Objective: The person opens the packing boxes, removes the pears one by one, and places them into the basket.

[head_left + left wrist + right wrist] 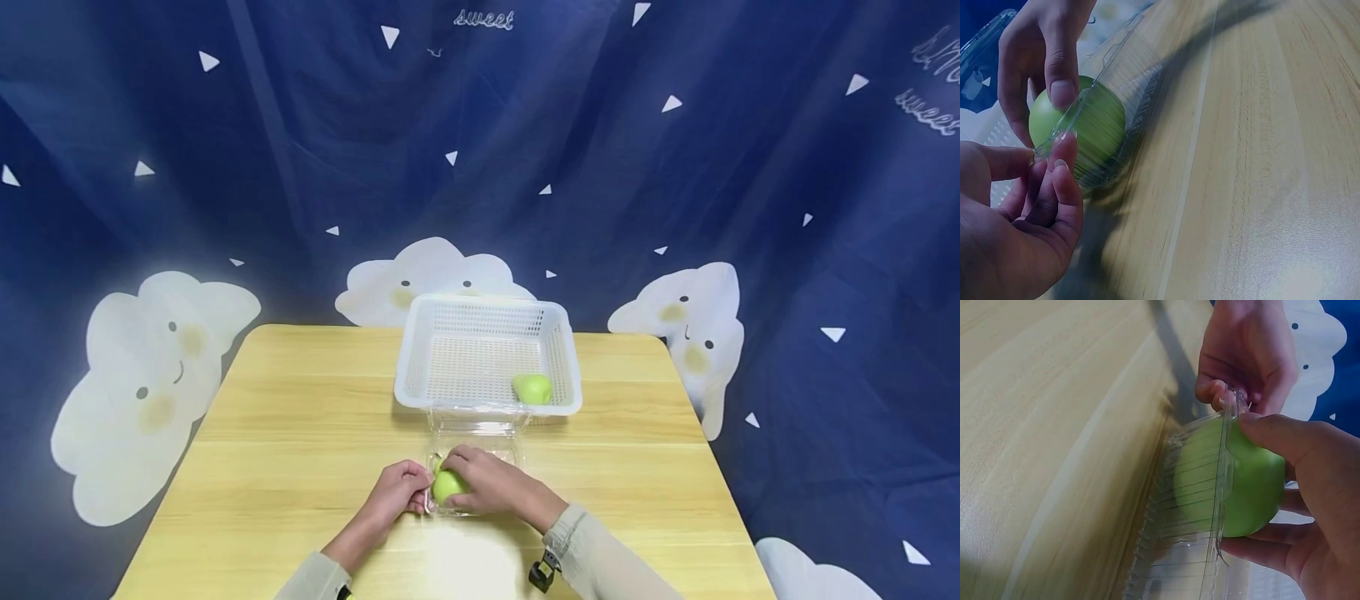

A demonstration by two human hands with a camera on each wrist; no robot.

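Note:
A clear plastic clamshell box (474, 450) lies on the table with its lid raised toward the basket. My right hand (491, 482) grips a green pear (448, 487), its thumb and fingers spread round the fruit. In the right wrist view the pear (1254, 481) sits partly behind the box's ribbed wall (1194, 500), low inside the rim. My left hand (397, 490) pinches the box's near-left rim between thumb and fingertips, as the left wrist view shows with the hand (1029, 219) beside the pear. The pear's underside is hidden.
Behind the box stands a white perforated plastic basket (480, 367) with another green pear (532, 388) in its front right corner. The raised lid touches or overlaps the basket's front rim; I cannot tell which. A blue curtain (480, 150) hangs behind the wooden table (300, 417).

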